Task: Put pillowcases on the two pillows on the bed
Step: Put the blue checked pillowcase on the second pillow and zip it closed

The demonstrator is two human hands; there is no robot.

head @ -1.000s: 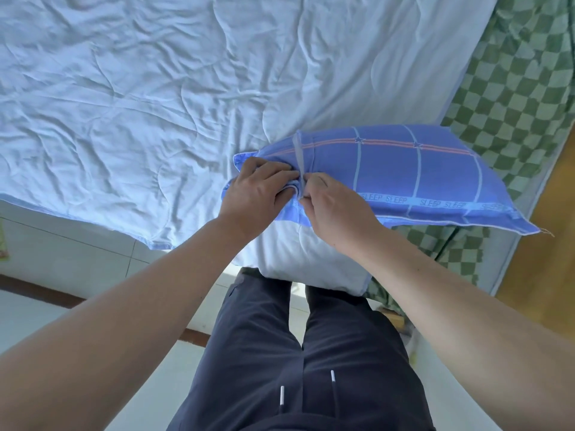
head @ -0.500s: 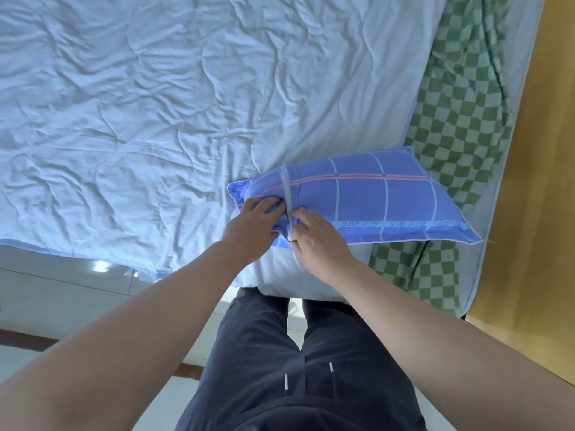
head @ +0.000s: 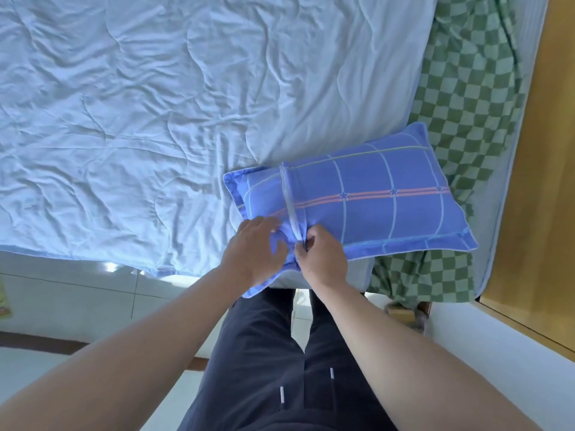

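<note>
A blue plaid pillow (head: 367,197) lies at the near edge of the bed (head: 488,250), its right end over a green checked sheet (head: 473,88) and its left end touching a pale blue quilt (head: 140,104). The pillowcase (head: 404,219) already covers it; a light strip of zipper or seam (head: 291,206) runs across the case near its left end.

Both hands meet at the near end of that strip. The left hand (head: 256,250) rests on the case just left of the strip, fingers spread and lightly bent over the bunched cloth. The right hand (head: 323,256) sits just right of it, thumb and fingers curled and pinching the cloth at the strip's near end. The two hands are almost touching.

A corner of the case hangs off the bed's edge below the left wrist. Dark trousers (head: 280,368) and a tiled floor (head: 77,300) show below, and a wooden panel (head: 544,181) stands along the right side.
</note>
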